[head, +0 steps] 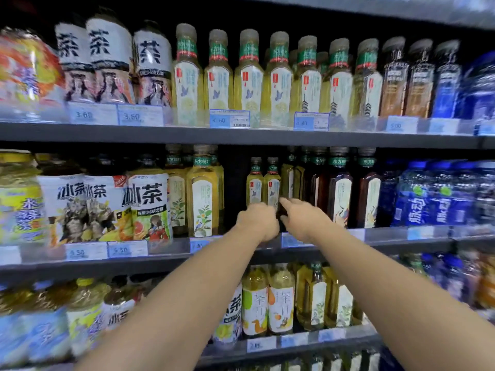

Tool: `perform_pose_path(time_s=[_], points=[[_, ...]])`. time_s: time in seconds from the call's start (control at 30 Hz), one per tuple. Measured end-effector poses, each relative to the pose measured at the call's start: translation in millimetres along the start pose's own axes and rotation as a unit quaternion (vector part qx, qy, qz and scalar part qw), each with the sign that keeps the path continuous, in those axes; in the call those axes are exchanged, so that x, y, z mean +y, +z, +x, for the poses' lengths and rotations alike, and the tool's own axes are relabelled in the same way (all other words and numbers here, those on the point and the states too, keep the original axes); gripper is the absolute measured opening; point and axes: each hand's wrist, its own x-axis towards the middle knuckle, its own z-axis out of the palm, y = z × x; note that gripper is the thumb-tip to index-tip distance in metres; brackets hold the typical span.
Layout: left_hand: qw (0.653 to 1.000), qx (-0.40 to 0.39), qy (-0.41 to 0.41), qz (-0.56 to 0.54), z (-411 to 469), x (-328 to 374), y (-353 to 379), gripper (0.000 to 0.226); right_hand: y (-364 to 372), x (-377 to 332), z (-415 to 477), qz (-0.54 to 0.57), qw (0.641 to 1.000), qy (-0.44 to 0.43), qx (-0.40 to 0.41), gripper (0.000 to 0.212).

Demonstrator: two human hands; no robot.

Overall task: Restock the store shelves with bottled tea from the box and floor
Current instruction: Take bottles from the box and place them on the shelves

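Two green tea bottles point(263, 181) stand side by side deep in a gap on the middle shelf point(171, 259), between yellow tea and dark tea rows. Both my hands reach into that gap: my left hand point(258, 221) is curled just below them, my right hand point(304, 218) stretches fingers toward the right bottle's base. Whether either grips anything, I cannot tell.

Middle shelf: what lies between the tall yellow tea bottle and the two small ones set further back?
Head view: nothing. A dark empty gap separates the tall bottle from the small pair.
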Motion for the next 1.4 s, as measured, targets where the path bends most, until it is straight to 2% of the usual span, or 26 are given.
perform_pose_path(time_s=[0.13,0.17,0.23,0.33,0.43,0.7,0.9,0.97,1.03,1.1,1.2,1.27,1.4], points=[[0.982,0.180,0.051,0.010,-71.7,5.6,12.1,0.028,2.6,-0.4,-80.6,0.041,0.995,0.011,0.096,0.048],[0.976,0.206,0.065,0.017,-89.5,6.3,19.7,0.028,6.7,-1.0,-100.3,0.049,0.993,0.019,0.107,0.046],[0.972,0.206,0.099,0.051,-124.1,7.9,41.2,0.027,21.5,-4.0,-138.4,0.061,0.991,0.032,0.115,0.039],[0.978,0.145,0.130,0.081,-175.1,8.4,89.1,0.029,64.4,-11.4,-190.4,0.080,0.992,0.033,0.086,0.027],[0.988,0.061,0.124,0.068,-217.4,4.1,144.6,0.041,119.9,-16.7,-231.9,0.086,0.995,0.042,0.019,0.028],[0.991,-0.110,0.072,0.037,-283.0,-10.5,294.1,0.024,267.4,-22.6,-305.0,0.122,0.972,0.072,-0.189,0.034],[0.969,-0.246,0.024,0.031,-324.8,-32.6,394.8,0.040,359.8,-36.4,-333.3,0.140,0.917,0.121,-0.353,0.035],[0.965,-0.261,0.008,0.017,-337.5,-40.4,419.9,0.047,386.3,-43.2,-337.4,0.140,0.897,0.145,-0.393,0.030],[0.963,-0.268,0.006,0.025,-347.7,-47.5,439.0,0.057,408.5,-50.5,-339.4,0.149,0.877,0.164,-0.426,0.035],[0.963,-0.269,0.000,0.025,-353.2,-51.9,453.6,0.061,427.0,-56.3,-339.2,0.193,0.853,0.202,-0.441,0.041],[0.962,-0.271,-0.016,0.012,-351.5,-50.0,466.7,0.062,451.4,-60.8,-336.2,0.317,0.790,0.302,-0.430,0.041],[0.958,-0.287,-0.028,0.000,-347.1,-47.2,470.2,0.062,460.2,-62.1,-333.0,0.369,0.755,0.336,-0.426,0.045],[0.949,-0.313,-0.041,-0.023,-342.5,-46.5,466.8,0.060,457.1,-59.6,-329.6,0.400,0.734,0.349,-0.424,0.048]])
